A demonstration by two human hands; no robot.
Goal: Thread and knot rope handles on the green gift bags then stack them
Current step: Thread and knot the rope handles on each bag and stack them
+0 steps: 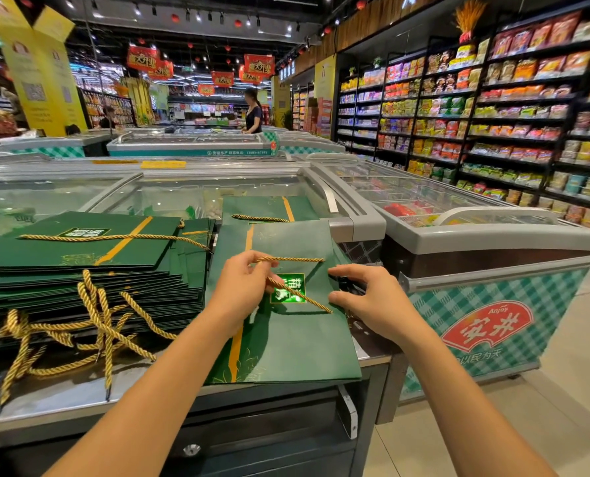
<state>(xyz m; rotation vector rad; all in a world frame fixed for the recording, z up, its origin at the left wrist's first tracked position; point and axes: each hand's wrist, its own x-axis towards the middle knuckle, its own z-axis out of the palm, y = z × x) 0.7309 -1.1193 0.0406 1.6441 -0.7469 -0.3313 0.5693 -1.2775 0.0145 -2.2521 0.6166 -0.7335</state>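
Cord of twisted gold strands, glossy and stiff, makes a narrow loop over the flat green gift bag [286,339] in front of you. This gold rope [300,295] runs in two legs: one goes level across the bag's upper part, the other slants down over the bright green label [292,287] toward the bag's right edge. The bag is matte dark green paper with an orange-gold stripe down its length and fine gold line work near its bottom. It lies along the right end of the steel counter [63,407], its lower edge near the counter's front edge.

Your left hand [242,290] has its fingers curled and pinches the rope where the two legs meet, over the left half of the bag. Your right hand [369,297] is half open at the bag's right edge, fingers arched, thumb tip just beside the rope's lower end; you cannot tell whether it nips the paper or only rests on it.

On the counter's left part sits a fanned stack of bags [80,266], one handle lying across the top bag. Loose ropes [97,325] tangle along its front edge. Another bag [266,208] lies behind, on the glass freezer lid [169,194].
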